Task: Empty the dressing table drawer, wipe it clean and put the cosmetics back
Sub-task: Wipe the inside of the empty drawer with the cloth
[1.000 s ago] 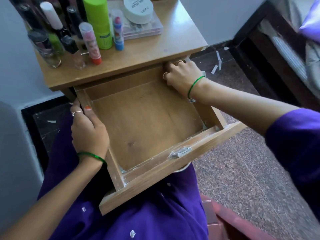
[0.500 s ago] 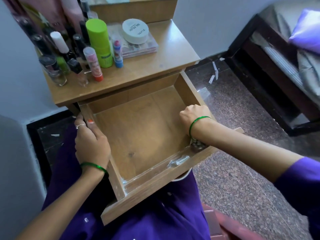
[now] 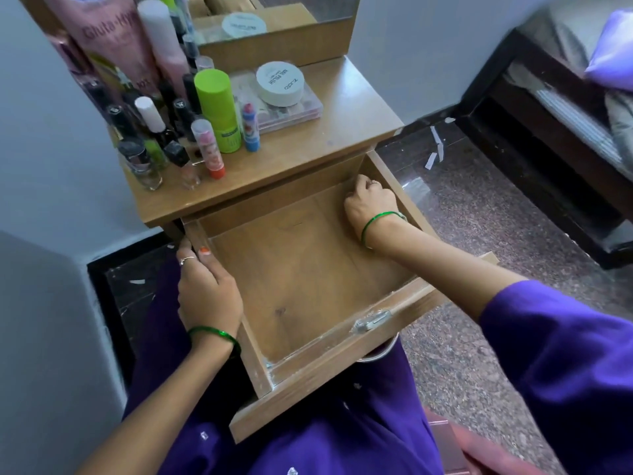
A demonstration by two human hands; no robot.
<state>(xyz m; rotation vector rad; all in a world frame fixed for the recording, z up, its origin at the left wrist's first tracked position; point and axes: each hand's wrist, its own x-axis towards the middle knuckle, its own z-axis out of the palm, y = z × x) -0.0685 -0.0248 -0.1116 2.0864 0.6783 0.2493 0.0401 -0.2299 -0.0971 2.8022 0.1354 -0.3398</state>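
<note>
Pale blue-grey painted walls [image 3: 51, 138] meet a speckled brown-grey stone floor [image 3: 479, 255] edged by a glossy black skirting strip [image 3: 428, 126], while a dark wooden bed frame [image 3: 548, 132] carrying a lilac cushion [image 3: 613, 60] stands at the right.

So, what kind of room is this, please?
Most likely a bedroom: a dressing table with a mirror and cosmetics, and a bed with a pillow at the right.

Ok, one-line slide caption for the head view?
Left hand grips the emptied drawer's left wall while the right hand works its far right corner; cosmetics wait on the tabletop.
</note>
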